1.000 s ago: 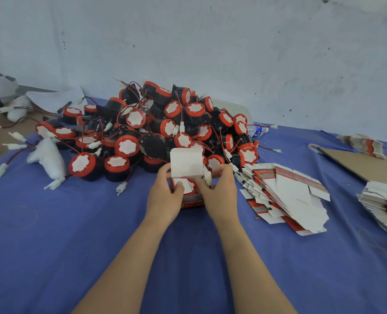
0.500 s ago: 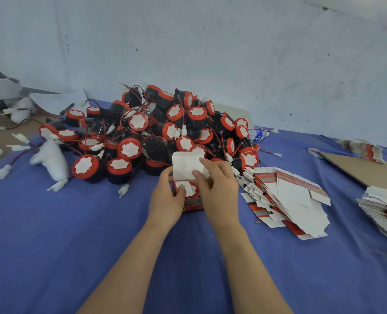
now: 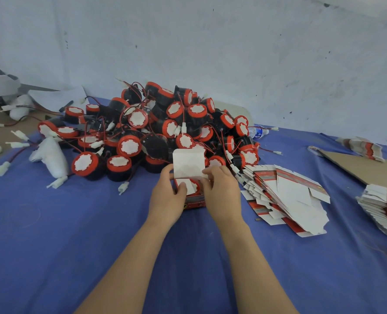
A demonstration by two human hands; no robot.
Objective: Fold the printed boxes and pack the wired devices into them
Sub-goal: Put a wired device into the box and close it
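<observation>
A small red printed box (image 3: 194,202) stands on the blue cloth in front of me, its white lid flap (image 3: 188,163) raised. A red-and-black round wired device (image 3: 193,185) sits inside it. My left hand (image 3: 166,198) grips the box's left side, thumb over the opening. My right hand (image 3: 222,191) holds the right side, fingers at the base of the flap. Behind the box lies a big pile of wired devices (image 3: 156,130). Flat unfolded boxes (image 3: 285,196) are fanned out to the right.
A second stack of flat boxes (image 3: 384,207) lies at the far right edge, next to a brown cardboard sheet (image 3: 364,166). White padding (image 3: 50,157) and loose white connectors lie at the left. A water bottle (image 3: 257,131) rests behind the pile, near the wall.
My right hand has shifted from the box's right edge onto the lid flap's base. The flap stays raised and the box stays in place.
</observation>
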